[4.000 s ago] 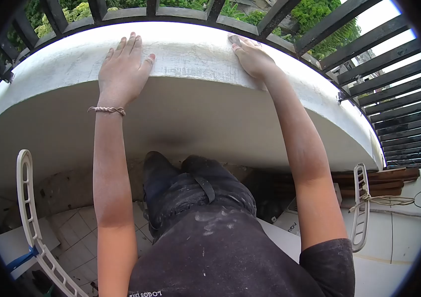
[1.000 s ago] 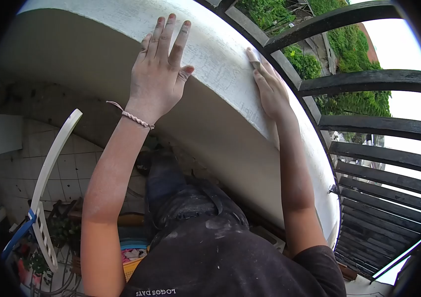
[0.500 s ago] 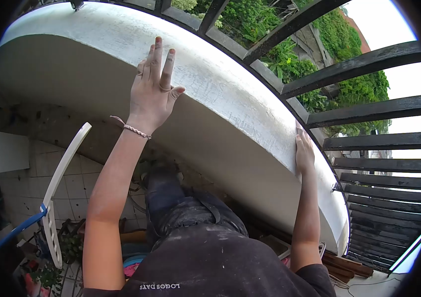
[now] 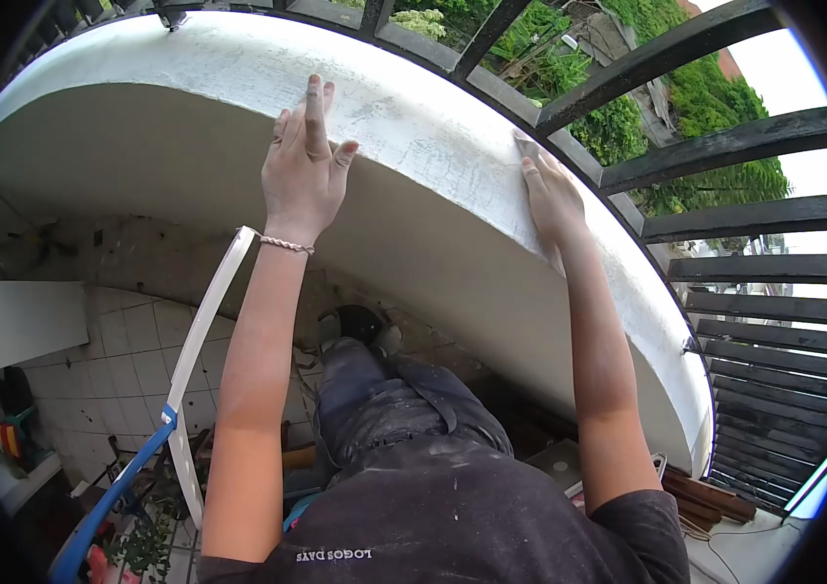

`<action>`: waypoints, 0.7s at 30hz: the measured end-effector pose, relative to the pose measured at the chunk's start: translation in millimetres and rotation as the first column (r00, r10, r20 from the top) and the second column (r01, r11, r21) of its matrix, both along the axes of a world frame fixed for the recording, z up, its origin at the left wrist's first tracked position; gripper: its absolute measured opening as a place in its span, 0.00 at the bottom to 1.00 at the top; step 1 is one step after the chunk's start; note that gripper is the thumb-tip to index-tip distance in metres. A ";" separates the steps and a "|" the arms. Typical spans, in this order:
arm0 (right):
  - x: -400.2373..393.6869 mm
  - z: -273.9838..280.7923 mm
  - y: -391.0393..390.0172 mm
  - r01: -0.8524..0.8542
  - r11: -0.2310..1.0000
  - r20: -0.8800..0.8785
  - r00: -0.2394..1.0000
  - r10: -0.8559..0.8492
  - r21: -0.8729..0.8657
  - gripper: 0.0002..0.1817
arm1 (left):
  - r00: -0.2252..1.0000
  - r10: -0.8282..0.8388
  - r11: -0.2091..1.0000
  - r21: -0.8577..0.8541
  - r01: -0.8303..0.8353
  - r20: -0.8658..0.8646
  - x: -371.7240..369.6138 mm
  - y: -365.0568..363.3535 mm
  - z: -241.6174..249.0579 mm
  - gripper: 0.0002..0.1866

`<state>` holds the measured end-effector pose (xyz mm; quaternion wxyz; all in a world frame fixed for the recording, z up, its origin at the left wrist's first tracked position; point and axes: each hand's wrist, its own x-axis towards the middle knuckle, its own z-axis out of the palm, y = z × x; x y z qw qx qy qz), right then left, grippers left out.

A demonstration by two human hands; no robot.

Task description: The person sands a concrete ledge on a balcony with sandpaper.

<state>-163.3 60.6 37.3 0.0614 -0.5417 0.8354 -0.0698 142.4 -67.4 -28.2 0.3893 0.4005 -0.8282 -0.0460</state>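
Note:
A curved white wall top (image 4: 413, 161) runs in front of me, its painted surface patchy. My left hand (image 4: 303, 180) rests at its inner edge, fingers stretched and somewhat apart, holding nothing; the fingers look dusty. A braided bracelet (image 4: 287, 244) circles that wrist. Farther right, my right hand (image 4: 557, 200) lies on the wall top near the railing. Beneath its fingertips shows the edge of a small flat greyish piece, which looks like sandpaper (image 4: 524, 146); the rest of it is hidden by the fingers.
Dark railing bars (image 4: 725, 146) rise along the outer edge of the wall, with plants beyond. At left, a pale curved strip (image 4: 204, 331) with a blue strap (image 4: 122, 482) hangs near my left arm. Tiled floor (image 4: 131, 360) and potted plants (image 4: 146, 535) lie below.
My right hand has slid left and forward along the wall top, closer to my left hand. The left hand stays at nearly the same spot, its fingers drawn closer together. The view has shifted slightly.

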 end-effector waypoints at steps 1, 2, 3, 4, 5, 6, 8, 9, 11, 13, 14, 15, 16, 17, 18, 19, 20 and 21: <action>-28.8 -9.8 29.4 0.072 0.995 -0.012 0.997 -0.073 -0.072 0.28 | 1.000 0.019 1.000 0.023 -0.018 -0.019 10.8 -12.2 2.9 0.44; -49.8 -5.2 57.7 0.196 0.980 0.024 0.980 -0.195 -0.031 0.29 | 0.999 0.038 0.998 0.055 -0.039 0.010 20.1 -24.1 1.6 0.41; -89.5 -17.9 86.7 0.282 0.959 -0.008 0.959 -0.282 -0.031 0.29 | 0.998 0.060 0.995 0.078 -0.063 0.037 28.3 -38.3 2.4 0.39; -114.6 -14.8 114.0 0.374 0.927 0.022 0.927 -0.374 0.007 0.29 | 0.995 0.085 0.991 0.099 -0.091 0.061 32.2 -48.7 5.5 0.37; -144.2 -20.2 141.3 0.459 0.889 0.074 0.887 -0.456 -0.017 0.30 | 0.984 0.111 0.993 0.033 -0.116 0.139 32.3 -51.8 8.4 0.34; -167.0 -23.5 163.2 0.498 0.865 0.100 0.865 -0.492 -0.057 0.30 | 0.966 0.138 0.990 -0.033 -0.134 0.218 30.6 -49.9 9.8 0.31; -196.3 -41.5 170.9 0.554 0.832 0.124 0.829 -0.545 -0.045 0.30 | 0.952 0.182 0.981 -0.110 -0.159 0.246 21.7 -45.1 8.9 0.26; -190.3 -39.6 155.4 0.585 0.811 0.059 0.809 -0.585 0.011 0.31 | 0.954 0.185 0.981 -0.102 -0.166 0.234 15.0 -43.9 8.1 0.27; -136.3 -35.8 100.8 0.499 0.865 0.139 0.862 -0.488 -0.058 0.33 | 0.960 0.192 0.980 -0.089 -0.177 0.206 -2.4 -44.8 8.2 0.28; -64.0 -20.4 32.0 0.347 0.937 0.175 0.922 -0.347 0.028 0.30 | 0.969 0.188 0.982 -0.058 -0.181 0.162 -14.3 -42.2 7.8 0.30; -26.3 -20.3 3.6 0.199 0.977 0.129 0.974 -0.188 -0.075 0.28 | 0.979 0.173 0.984 -0.059 -0.168 0.107 -15.4 -43.6 4.6 0.29; 6.2 -13.0 -26.9 0.070 0.995 0.103 0.993 -0.062 -0.074 0.27 | 0.986 0.160 0.986 -0.063 -0.156 0.052 -15.4 -45.9 2.6 0.28; 34.7 -8.9 -55.7 0.030 0.999 0.063 0.998 -0.029 -0.020 0.26 | 0.988 0.148 0.985 -0.093 -0.144 0.037 -14.5 -46.7 1.6 0.28; 56.4 -12.4 -79.3 -0.050 0.996 0.037 0.998 0.053 -0.075 0.26 | 0.985 0.162 0.984 -0.088 -0.156 0.063 -13.3 -47.6 2.0 0.29; 73.3 -17.5 -102.1 -0.121 0.982 0.027 0.992 0.126 -0.143 0.26 | 0.981 0.170 0.983 -0.083 -0.163 0.094 -12.3 -47.7 2.3 0.29; 90.9 -13.4 -122.8 -0.131 0.985 0.067 0.988 0.139 -0.116 0.27 | 0.978 0.165 0.985 -0.076 -0.156 0.130 -11.8 -46.6 2.5 0.29; 106.4 -0.7 -142.0 -0.119 0.993 0.174 0.978 0.116 0.002 0.30 | 0.971 0.168 0.985 -0.074 -0.158 0.172 -10.9 -46.4 4.1 0.30; 109.1 -5.2 -163.1 -0.151 0.987 0.169 0.976 0.140 0.052 0.31 | 0.963 0.169 0.985 -0.070 -0.158 0.212 -9.1 -46.2 6.5 0.30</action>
